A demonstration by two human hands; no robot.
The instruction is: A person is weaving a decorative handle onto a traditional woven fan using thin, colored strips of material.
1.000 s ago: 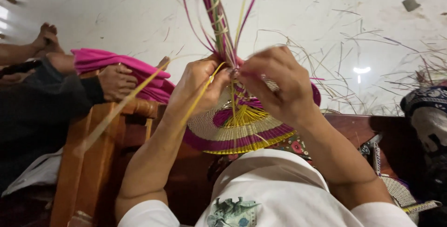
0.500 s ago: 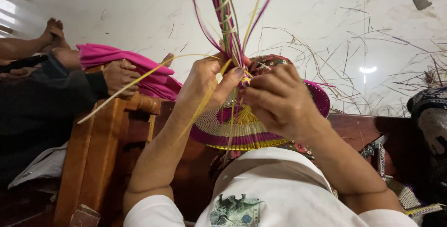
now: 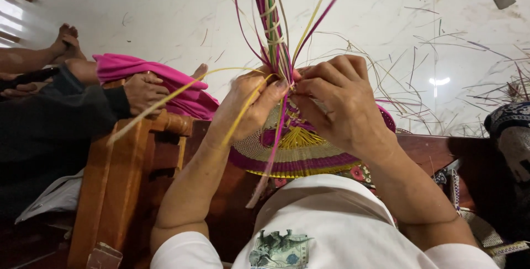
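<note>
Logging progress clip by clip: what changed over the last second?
The long yellow strand swung upward from its low slant. Both hands, left hand and right hand, stayed pinched at the base of the strand bundle above the woven fan.

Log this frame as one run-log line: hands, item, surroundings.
left hand: pinching yellow strand | right hand: gripping strand bundle | woven fan: yellow-magenta, under both hands | nearby: wooden chair arm, another person's hand

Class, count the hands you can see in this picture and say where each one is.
3: the left hand and right hand pinch strands above the woven fan; another person's hand rests on pink cloth. Others may be hidden.
</note>
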